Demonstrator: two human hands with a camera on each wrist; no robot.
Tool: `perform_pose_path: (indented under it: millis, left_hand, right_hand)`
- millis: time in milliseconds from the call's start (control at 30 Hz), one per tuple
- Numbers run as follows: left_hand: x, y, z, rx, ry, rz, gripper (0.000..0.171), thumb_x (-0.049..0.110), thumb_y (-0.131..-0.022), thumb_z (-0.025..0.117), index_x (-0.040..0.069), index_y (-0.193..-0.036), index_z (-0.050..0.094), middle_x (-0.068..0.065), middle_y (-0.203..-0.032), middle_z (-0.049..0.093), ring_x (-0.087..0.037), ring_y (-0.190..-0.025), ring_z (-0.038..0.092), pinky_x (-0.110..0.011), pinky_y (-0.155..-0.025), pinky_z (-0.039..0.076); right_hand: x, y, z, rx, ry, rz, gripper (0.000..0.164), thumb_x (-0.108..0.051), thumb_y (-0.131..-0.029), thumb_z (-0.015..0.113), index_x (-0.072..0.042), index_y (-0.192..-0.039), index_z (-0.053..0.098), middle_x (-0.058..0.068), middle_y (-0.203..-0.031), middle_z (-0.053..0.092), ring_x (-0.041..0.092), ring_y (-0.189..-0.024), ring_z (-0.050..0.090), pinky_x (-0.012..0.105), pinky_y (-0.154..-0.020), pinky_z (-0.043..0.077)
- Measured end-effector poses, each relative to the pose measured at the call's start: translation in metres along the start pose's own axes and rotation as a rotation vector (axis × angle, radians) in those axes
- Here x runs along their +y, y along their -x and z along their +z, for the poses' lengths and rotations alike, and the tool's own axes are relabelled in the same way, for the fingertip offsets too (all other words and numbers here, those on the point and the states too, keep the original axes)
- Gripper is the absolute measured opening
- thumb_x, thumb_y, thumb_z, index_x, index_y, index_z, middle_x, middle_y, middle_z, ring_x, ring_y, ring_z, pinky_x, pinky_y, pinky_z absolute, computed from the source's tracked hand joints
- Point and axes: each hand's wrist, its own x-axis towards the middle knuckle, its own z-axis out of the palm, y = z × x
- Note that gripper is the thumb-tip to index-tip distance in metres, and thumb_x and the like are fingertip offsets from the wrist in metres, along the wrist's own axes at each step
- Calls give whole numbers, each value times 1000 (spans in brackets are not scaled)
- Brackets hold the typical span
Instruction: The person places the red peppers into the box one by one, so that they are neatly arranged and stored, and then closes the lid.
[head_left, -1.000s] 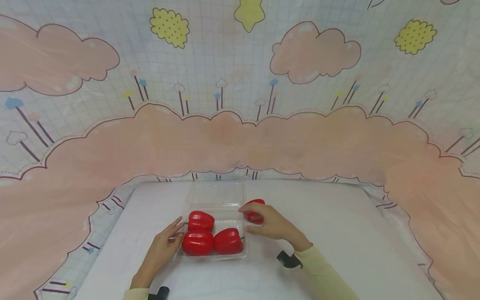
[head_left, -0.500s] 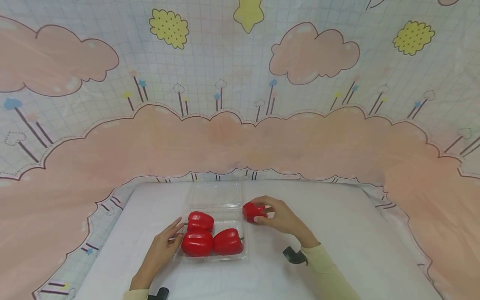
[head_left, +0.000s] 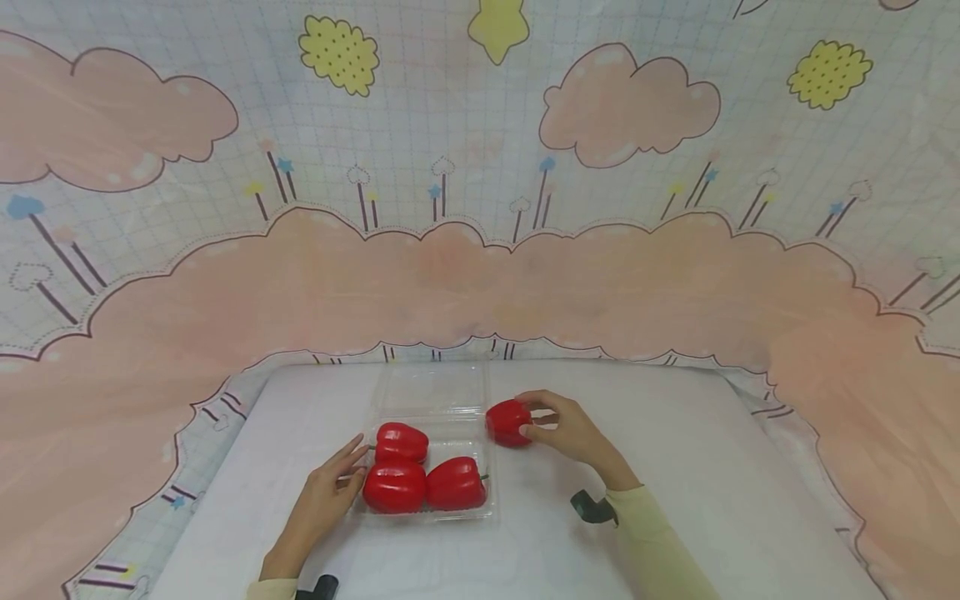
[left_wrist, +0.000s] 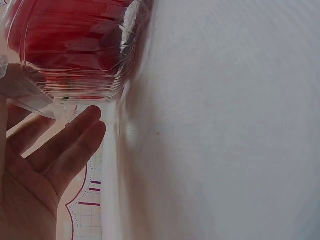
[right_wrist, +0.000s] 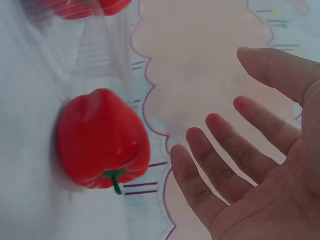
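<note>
Three red bell peppers (head_left: 394,487) sit in a clear plastic clamshell box (head_left: 457,515) whose lid (head_left: 435,390) lies back, raised away from the peppers. My left hand (head_left: 324,492) is at the box's left side, its fingers extended near the wall; in the left wrist view its fingertips are close to the ridged plastic. Right of the box, another red bell pepper (head_left: 507,423) with a green stem rests on the white surface. My right hand (head_left: 566,429) is just right of it. The right wrist view shows that hand's fingers spread and apart from the pepper (right_wrist: 102,140).
The white-covered table (head_left: 645,433) extends around the box. A patterned curtain (head_left: 525,292) with clouds stands behind and at the sides. Dark wrist-mounted devices (head_left: 592,507) sit by both sleeves.
My right hand has moved rightward from the box edge, round the loose pepper, and its fingers have drawn off the pepper's front. The left hand and the box have stayed put.
</note>
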Motion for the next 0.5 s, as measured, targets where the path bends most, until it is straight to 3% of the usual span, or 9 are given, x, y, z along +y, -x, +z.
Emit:
perform_pose_path:
  millis: [500]
  left_hand:
    - [1, 1, 0, 5, -8, 0, 43, 6, -92, 64, 6, -135, 59, -15, -149, 49, -35, -108, 69, -34, -82, 62]
  right_hand:
    - [25, -4, 8, 121, 3, 202, 57, -20, -86, 75, -21, -139, 52, 5, -144, 53, 29, -130, 52, 49, -106, 51]
